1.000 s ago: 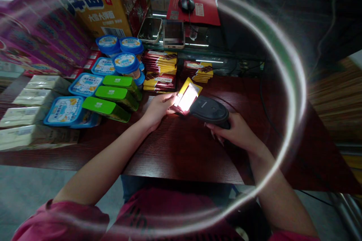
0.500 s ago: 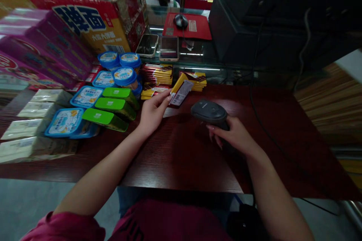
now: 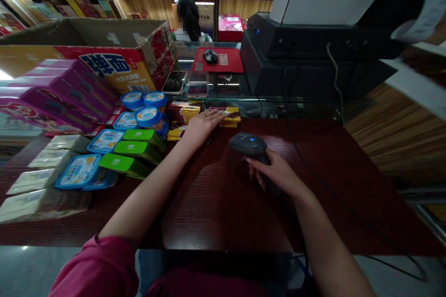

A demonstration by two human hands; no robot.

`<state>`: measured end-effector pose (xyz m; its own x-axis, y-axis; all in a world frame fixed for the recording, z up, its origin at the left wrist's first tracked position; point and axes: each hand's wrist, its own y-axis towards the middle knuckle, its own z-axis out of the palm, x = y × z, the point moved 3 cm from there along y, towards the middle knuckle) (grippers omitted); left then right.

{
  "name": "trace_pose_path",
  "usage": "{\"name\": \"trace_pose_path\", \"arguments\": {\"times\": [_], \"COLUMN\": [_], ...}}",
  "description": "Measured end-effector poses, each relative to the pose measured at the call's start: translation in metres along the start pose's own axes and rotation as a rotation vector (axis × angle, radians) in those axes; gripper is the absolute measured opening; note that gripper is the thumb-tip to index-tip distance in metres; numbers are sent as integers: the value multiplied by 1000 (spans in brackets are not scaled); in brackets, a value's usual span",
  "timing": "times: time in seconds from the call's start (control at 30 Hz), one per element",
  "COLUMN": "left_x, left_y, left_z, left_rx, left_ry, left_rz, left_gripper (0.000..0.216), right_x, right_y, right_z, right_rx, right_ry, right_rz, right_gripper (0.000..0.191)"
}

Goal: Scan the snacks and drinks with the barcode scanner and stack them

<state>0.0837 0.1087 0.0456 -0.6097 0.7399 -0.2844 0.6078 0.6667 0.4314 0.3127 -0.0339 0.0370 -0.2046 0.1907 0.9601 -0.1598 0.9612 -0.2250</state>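
Your left hand [image 3: 202, 127] lies palm down at the far edge of the table [image 3: 223, 204], its fingers stretched nearly straight and close together, their tips reaching over the right bar stack [image 3: 232, 118]. You grip nothing visible with it; whether a bar lies under the palm, I cannot tell. The left bar stack [image 3: 184, 110] is just beside that hand, on its far left, with more bars [image 3: 175, 132] lying nearer, partly hidden by your wrist.

Your right hand [image 3: 278, 171] is curled around the handle of the scanner [image 3: 248, 143], thumb side towards you. The scanner's head points left, a blue light showing on top, above a bare stretch of table and well apart from the bars.

Left of your left forearm stand three green boxes [image 3: 131, 147] in a row. Beyond them on the far side are round tubs [image 3: 148, 116] with blue lids, some stacked; flat tubs [image 3: 80, 170] run down to the near left. White packs [image 3: 35, 181] line the left end, with purple boxes [image 3: 59, 97] behind them and a large carton [image 3: 139, 67] farther back.

Past the bars, two phones [image 3: 174, 82] lie on the glass, and a mouse [image 3: 210, 56] sits on a red mat [image 3: 230, 62]. To the far right is a black machine [image 3: 296, 69] with a white box [image 3: 324, 5] on top. A person [image 3: 190, 18] is at the far side, beyond the mat.
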Motion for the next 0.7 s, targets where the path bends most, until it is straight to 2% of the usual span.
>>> {"name": "trace_pose_path", "arguments": {"times": [0.17,0.43,0.57,0.7], "left_x": [-1,1,0,-8], "left_y": [4,17,16,-2], "left_z": [10,11,13,8], "left_rx": [30,96,101,82], "left_ry": [23,13,47,82], "left_rz": [-48,-118,-54,41], "left_gripper": [50,50,52,63], "right_x": [4,4,0,-2], "right_y": [-1,-2,0,1], "right_z": [0,1,1,2], "right_rx": [-2,10,9,6], "right_ry": [5,-12,-30,-42], "right_rz": [-11,-21,-17,-3], "right_gripper": [42,40,43,47]}}
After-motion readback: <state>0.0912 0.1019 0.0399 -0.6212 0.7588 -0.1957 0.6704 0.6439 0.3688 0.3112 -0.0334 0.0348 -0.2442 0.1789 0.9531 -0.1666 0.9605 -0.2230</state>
